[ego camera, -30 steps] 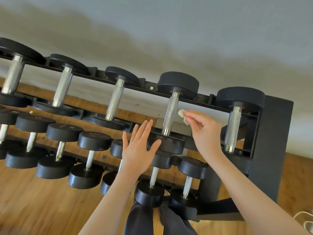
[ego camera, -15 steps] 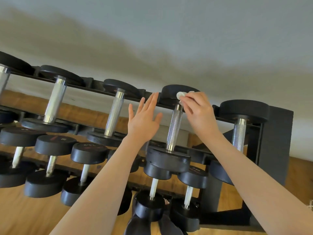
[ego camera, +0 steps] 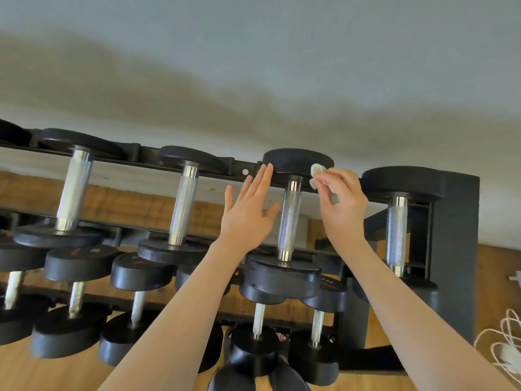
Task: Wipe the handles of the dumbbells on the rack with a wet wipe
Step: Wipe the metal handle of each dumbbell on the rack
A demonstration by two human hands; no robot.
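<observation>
A right hand (ego camera: 342,206) pinched a wadded white wet wipe (ego camera: 315,172) beside the top of a knurled dumbbell handle (ego camera: 289,218) on the black rack (ego camera: 454,249), while the left hand (ego camera: 248,210) hovered flat and open just left of it. White cables (ego camera: 504,348) lay on the wooden floor (ego camera: 490,280).

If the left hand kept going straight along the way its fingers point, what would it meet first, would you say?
Most likely the rear head of the dumbbell being wiped, or the rack's top rail beside it. The left hand has straight fingers whose tips overlap both in this view; depth is unclear, so contact cannot be confirmed.
</observation>
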